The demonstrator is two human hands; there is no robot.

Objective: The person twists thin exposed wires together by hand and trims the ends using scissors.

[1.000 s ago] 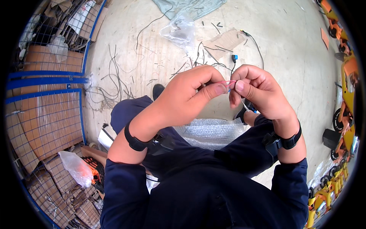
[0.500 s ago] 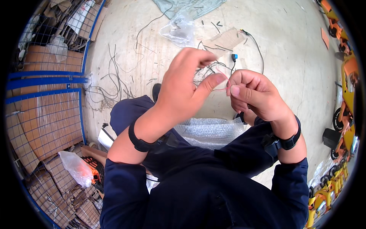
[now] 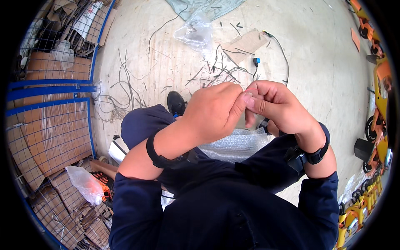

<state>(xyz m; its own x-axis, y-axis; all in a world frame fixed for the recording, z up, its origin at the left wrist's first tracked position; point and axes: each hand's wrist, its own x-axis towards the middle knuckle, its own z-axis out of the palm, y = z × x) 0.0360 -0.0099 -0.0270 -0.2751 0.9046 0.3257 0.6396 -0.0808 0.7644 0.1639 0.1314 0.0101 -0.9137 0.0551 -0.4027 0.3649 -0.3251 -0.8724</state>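
Above my lap, my left hand (image 3: 218, 110) and my right hand (image 3: 275, 106) meet with thumbs and fingertips close together. Both are closed on a thin red wire (image 3: 253, 89), a short piece of which shows at my right fingertips; the rest is hidden by the fingers. Below them, bubble wrap (image 3: 233, 148) lies between my legs. Beyond the hands, many loose dark cable pieces (image 3: 214, 68) lie scattered on the concrete floor (image 3: 316, 75), along with a blue plug (image 3: 256, 61) on a black cable.
Blue mesh cages (image 3: 56, 137) full of cardboard stand at left, with a plastic bag (image 3: 83, 183) beside them. A clear bag (image 3: 193, 31), a teal sheet (image 3: 204, 6) and a cardboard piece (image 3: 246, 43) lie ahead. Yellow-orange wheeled frames (image 3: 381, 85) line the right edge.
My left hand lifted and opened half a second ago, and has since come down and closed against my right fingertips at the wire. My right hand has shifted slightly down.
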